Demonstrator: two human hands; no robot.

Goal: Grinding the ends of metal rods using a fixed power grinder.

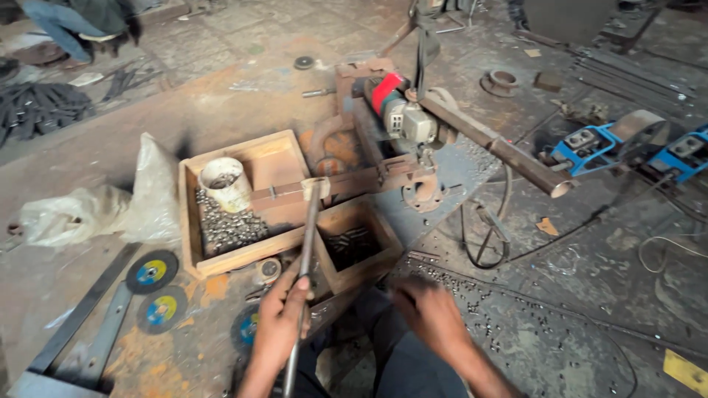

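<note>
Two hands are seen from the head camera, low in the picture above a dirty workshop floor (590, 295). The left hand (279, 324) is clamped around a long metal rod (304, 258), which runs up and away from it. The rod's far end is seen at a pale stop block (316, 187) on a rusty steel jig (346, 184). The right hand (431, 317) is blurred; its fingers seem loosely spread and nothing is held in it, and it is kept apart from the rod, over the floor strewn with small metal pieces.

Beside the rod a small wooden box (354, 247) with dark short pieces is set. To the left a larger wooden tray (243, 199) is filled with small cut pieces, and a white cup (225, 183) is stood in it. A cut-off grinder (402, 110) with a red body is mounted behind the jig, with a thick pipe handle (501, 151) angled to the right. Several cutting discs (151, 273) are laid on the floor at the left, near a white plastic bag (110, 206).
</note>
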